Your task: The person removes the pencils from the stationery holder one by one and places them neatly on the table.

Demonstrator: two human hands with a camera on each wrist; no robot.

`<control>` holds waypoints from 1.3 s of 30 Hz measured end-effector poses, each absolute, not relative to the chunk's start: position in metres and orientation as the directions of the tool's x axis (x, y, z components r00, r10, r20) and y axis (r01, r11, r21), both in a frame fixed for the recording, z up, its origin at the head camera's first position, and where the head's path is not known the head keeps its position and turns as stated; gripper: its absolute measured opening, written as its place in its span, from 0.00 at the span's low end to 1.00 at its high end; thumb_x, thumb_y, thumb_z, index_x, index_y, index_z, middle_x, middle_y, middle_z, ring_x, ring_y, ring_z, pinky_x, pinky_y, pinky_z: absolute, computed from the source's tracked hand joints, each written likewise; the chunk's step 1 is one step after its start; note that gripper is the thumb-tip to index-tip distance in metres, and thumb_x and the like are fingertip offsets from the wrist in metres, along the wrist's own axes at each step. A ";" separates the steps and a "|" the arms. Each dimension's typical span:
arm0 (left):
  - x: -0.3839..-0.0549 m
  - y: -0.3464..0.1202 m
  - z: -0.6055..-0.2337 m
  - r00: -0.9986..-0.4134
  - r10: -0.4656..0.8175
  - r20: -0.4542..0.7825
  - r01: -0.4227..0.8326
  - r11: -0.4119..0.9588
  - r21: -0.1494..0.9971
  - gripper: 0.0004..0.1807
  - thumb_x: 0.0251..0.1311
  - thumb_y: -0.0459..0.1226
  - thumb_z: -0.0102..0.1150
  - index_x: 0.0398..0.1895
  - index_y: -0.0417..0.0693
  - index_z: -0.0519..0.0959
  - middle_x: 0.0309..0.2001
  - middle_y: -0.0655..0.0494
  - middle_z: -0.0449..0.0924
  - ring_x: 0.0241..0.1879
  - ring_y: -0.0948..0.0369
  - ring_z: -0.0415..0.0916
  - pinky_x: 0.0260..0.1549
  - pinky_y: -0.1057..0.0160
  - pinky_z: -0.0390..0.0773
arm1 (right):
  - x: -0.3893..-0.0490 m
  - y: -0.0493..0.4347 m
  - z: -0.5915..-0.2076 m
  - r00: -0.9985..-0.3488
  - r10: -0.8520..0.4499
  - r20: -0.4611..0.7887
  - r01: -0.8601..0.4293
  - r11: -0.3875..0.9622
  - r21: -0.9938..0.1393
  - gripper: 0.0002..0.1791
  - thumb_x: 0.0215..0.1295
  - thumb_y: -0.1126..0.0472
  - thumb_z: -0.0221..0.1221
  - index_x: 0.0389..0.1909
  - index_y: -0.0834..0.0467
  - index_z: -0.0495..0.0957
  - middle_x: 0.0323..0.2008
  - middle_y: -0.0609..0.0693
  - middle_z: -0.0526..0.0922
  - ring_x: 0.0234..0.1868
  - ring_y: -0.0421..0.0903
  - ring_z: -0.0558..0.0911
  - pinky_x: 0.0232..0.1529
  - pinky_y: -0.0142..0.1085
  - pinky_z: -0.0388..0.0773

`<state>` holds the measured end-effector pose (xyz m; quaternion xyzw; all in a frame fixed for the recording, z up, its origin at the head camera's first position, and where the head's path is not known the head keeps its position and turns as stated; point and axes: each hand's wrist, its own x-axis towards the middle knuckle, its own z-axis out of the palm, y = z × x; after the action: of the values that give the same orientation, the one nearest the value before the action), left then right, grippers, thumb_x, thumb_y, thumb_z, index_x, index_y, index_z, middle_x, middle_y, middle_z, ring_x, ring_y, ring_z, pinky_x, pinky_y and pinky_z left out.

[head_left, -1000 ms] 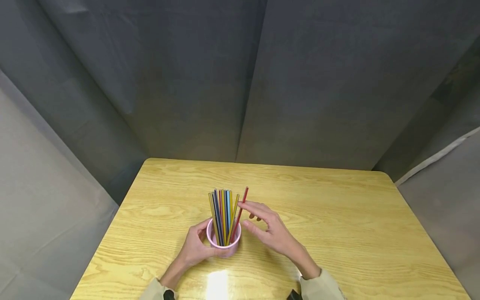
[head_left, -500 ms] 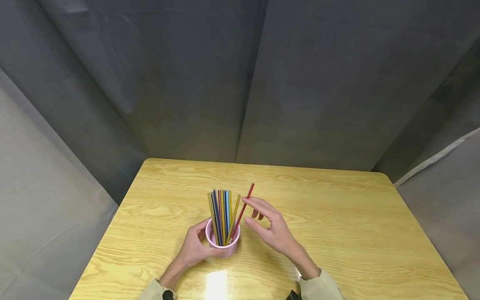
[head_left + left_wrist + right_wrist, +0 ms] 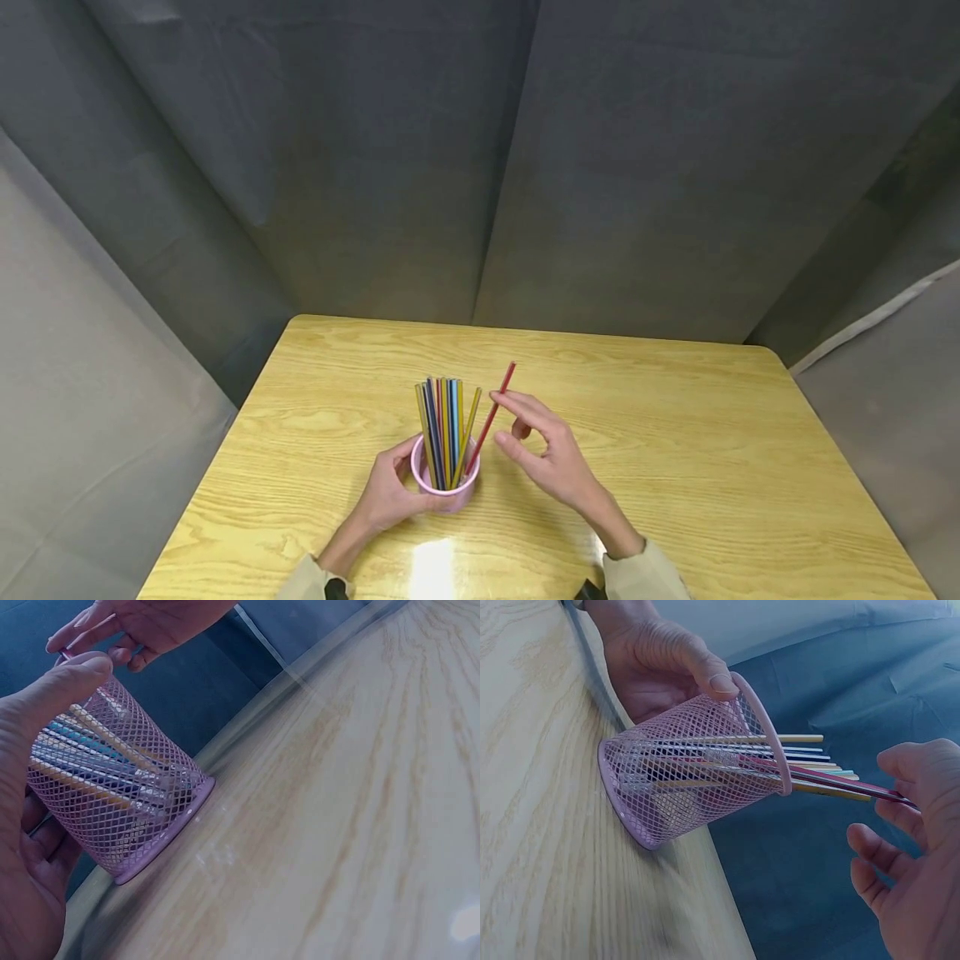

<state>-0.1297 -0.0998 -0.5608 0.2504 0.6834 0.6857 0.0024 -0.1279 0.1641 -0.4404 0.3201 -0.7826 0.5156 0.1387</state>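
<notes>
A pink mesh pencil cup (image 3: 463,498) stands on the table, and my left hand (image 3: 390,493) holds it round its left side with the thumb at the rim. Several pencils (image 3: 445,421), yellow, dark blue, light blue and red, stand in the cup. One yellow pencil (image 3: 469,427) leans to the right. My right hand (image 3: 553,454) pinches a red pencil (image 3: 489,423) near its upper part between the fingers, with the thumb off it. In the right wrist view the metal eraser end (image 3: 724,756) of that red pencil sits inside the cup, raised well above the cup's base.
The wood-grain table (image 3: 675,433) spreads out on both sides of the cup. Dark grey curtains (image 3: 390,167) hang behind the far table edge, with lighter cloth (image 3: 90,400) at the left side. A bright reflection lies on the tabletop near the front.
The red pencil has risen and shifted to the right with my right hand, its lower end coming up inside the cup. My left hand and the cup have barely moved.
</notes>
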 end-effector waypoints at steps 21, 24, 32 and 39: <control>-0.128 -0.100 -0.560 -0.903 0.337 0.268 0.271 -0.037 0.962 0.48 0.39 0.27 0.85 0.70 0.43 0.75 0.65 0.46 0.80 0.62 0.50 0.80 0.66 0.58 0.78 | -0.128 0.176 -0.436 -0.768 -0.281 0.575 -0.637 0.243 -0.732 0.29 0.61 0.80 0.65 0.64 0.72 0.76 0.61 0.67 0.80 0.23 0.51 0.72 0.26 0.29 0.71; -0.128 -0.101 -0.561 -0.907 0.331 0.261 0.263 -0.038 0.964 0.48 0.39 0.27 0.84 0.70 0.43 0.75 0.66 0.46 0.80 0.63 0.50 0.79 0.67 0.59 0.77 | -0.130 0.178 -0.437 -0.768 -0.272 0.579 -0.637 0.234 -0.735 0.29 0.60 0.81 0.64 0.65 0.73 0.75 0.61 0.67 0.80 0.24 0.49 0.72 0.26 0.29 0.71; -0.128 -0.104 -0.562 -0.907 0.330 0.263 0.264 -0.043 0.964 0.47 0.40 0.26 0.84 0.70 0.41 0.74 0.67 0.42 0.79 0.64 0.52 0.78 0.68 0.59 0.76 | -0.133 0.183 -0.436 -0.771 -0.251 0.585 -0.633 0.208 -0.745 0.30 0.60 0.82 0.64 0.65 0.74 0.74 0.60 0.68 0.79 0.24 0.49 0.71 0.26 0.29 0.70; -0.130 -0.106 -0.561 -0.901 0.327 0.284 0.280 -0.062 0.958 0.47 0.40 0.25 0.83 0.70 0.40 0.74 0.66 0.41 0.79 0.64 0.51 0.79 0.68 0.59 0.77 | -0.136 0.189 -0.434 -0.795 -0.228 0.562 -0.603 0.201 -0.772 0.29 0.61 0.82 0.63 0.65 0.73 0.74 0.62 0.68 0.78 0.27 0.48 0.72 0.29 0.28 0.72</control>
<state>-0.1299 -0.1059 -0.5611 0.2214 0.6847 0.6942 0.0169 -0.1360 0.1890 -0.4335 0.2742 -0.7571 0.5697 0.1647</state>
